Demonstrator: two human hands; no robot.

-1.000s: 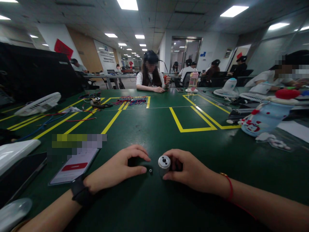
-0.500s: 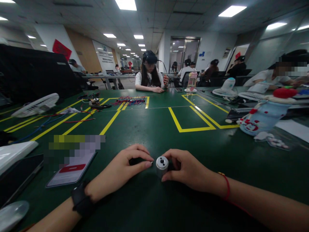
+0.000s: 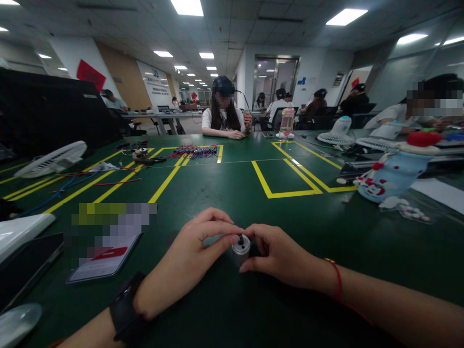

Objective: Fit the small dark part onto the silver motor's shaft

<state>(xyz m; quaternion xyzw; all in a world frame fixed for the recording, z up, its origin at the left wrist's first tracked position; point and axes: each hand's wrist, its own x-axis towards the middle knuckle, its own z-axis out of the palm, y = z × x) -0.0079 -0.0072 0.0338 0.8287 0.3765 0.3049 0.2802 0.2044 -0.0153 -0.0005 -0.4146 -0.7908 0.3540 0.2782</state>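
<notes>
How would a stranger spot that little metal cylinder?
Start at the green table, then its near side, where the left hand and right hand nearly meet. The right holds the metal cylinder upright. Unlike the flat phone at left, it is round and silver.

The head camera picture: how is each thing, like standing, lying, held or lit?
Silver metal cylinder, upright, gripped by right hand
Left hand, fingertips at cylinder's top, grip unclear
Flat rectangular phone, lying, screen lit
Pale blue, red-topped cup, standing
Clear pink-topped bottle, standing
White ceiling lights, on

Silver cylinder [image 3: 241,256]; green table [image 3: 203,188], yellow lines [image 3: 295,195].
</notes>
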